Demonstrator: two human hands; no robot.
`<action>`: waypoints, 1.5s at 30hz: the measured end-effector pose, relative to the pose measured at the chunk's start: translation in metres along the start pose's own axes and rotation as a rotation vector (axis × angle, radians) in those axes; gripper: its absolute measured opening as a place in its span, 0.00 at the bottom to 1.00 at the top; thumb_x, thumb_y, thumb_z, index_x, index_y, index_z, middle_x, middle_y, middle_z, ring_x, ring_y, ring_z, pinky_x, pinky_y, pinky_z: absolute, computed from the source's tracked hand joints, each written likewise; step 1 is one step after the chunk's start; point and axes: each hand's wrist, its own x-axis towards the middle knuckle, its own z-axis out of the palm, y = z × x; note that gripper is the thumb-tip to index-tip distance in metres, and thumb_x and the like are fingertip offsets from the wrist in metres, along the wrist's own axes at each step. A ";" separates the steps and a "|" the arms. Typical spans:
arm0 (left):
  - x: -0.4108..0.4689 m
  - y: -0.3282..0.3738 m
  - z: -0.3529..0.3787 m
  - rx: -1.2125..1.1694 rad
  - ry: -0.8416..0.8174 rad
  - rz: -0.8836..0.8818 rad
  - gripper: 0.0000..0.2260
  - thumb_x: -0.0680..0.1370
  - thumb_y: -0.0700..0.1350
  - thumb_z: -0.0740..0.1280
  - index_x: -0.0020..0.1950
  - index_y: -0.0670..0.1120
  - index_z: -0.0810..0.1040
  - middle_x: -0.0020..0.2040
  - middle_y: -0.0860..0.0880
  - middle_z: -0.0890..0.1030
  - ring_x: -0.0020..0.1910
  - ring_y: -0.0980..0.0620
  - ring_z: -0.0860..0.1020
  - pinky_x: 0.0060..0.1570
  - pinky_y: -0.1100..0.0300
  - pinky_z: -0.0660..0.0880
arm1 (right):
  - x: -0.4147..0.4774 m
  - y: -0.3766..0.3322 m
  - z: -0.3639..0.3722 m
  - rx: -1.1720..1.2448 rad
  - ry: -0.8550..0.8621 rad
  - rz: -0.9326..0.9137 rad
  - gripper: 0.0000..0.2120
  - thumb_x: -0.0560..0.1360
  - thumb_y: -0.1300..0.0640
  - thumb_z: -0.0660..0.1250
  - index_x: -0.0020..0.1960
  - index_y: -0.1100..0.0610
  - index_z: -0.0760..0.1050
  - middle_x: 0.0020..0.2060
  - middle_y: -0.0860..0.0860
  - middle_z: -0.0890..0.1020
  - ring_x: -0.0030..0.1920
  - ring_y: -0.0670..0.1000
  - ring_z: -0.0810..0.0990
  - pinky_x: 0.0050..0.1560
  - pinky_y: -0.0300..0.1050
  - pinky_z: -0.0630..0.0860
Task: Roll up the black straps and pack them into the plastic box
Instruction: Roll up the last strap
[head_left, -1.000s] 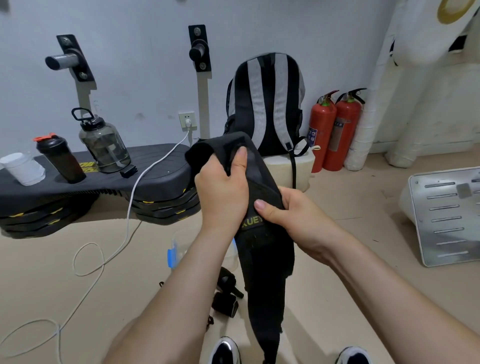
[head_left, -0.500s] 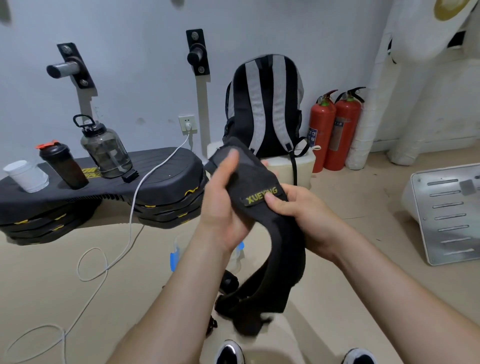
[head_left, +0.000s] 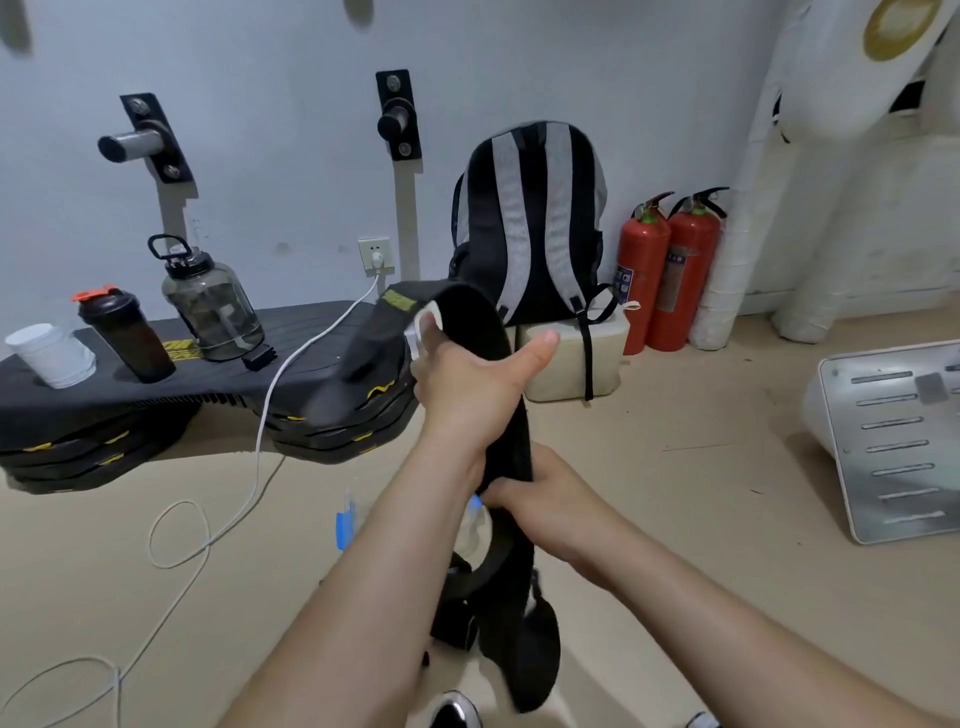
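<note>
Strap work looks to be at the straightening-out stage to me, with no roll started yet. The black strap (head_left: 493, 374) is held up in the air in front of the person. It arches over the left hand (head_left: 462, 395), its yellow-tagged end flops off to the left, and the long rest hangs in loose loops toward the floor. The left hand has its fingers curled round the upper part, thumb poking out to the right. The right hand (head_left: 545, 501) sits lower, just under the left wrist, with its fingers wrapped round the hanging part.

Next move imo: get one end flat and untwisted, then wind it tight. It's wide floppy webbing, so a loose first turn will probably spring open.

Containers, big to small:
- The backpack (head_left: 530, 218) stands upright on a pale block (head_left: 556, 369) by the wall. No idea what's inside.
- The plastic box (head_left: 345, 519) is on the floor right below the arms and mostly hidden. It's clear with blue clips, and I can't tell if anything's in it yet.
- A tinted water jug (head_left: 210, 306), a black shaker (head_left: 124, 338) with its lid on and stacked white cups (head_left: 49, 353) sit on the black board (head_left: 31, 384) at left. Their contents aren't readable.
</note>
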 end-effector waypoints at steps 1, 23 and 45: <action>0.001 0.006 -0.002 0.044 -0.054 0.022 0.33 0.67 0.62 0.78 0.66 0.51 0.73 0.59 0.50 0.76 0.60 0.53 0.76 0.59 0.60 0.74 | 0.000 -0.002 0.001 0.074 0.015 0.042 0.11 0.72 0.66 0.63 0.50 0.57 0.78 0.42 0.53 0.83 0.44 0.52 0.81 0.48 0.48 0.77; -0.023 -0.060 0.026 -0.227 -0.312 -0.136 0.09 0.83 0.41 0.64 0.63 0.48 0.75 0.55 0.46 0.84 0.52 0.48 0.84 0.46 0.53 0.82 | -0.003 -0.023 -0.067 0.353 0.231 0.118 0.05 0.79 0.61 0.65 0.45 0.58 0.77 0.38 0.54 0.83 0.36 0.50 0.83 0.36 0.42 0.80; 0.001 -0.046 -0.003 -0.292 -0.211 -0.308 0.12 0.81 0.41 0.65 0.64 0.41 0.76 0.54 0.39 0.83 0.50 0.38 0.84 0.48 0.43 0.83 | -0.001 -0.022 -0.068 0.162 -0.103 0.019 0.20 0.75 0.68 0.70 0.64 0.54 0.76 0.51 0.56 0.86 0.51 0.54 0.86 0.45 0.47 0.83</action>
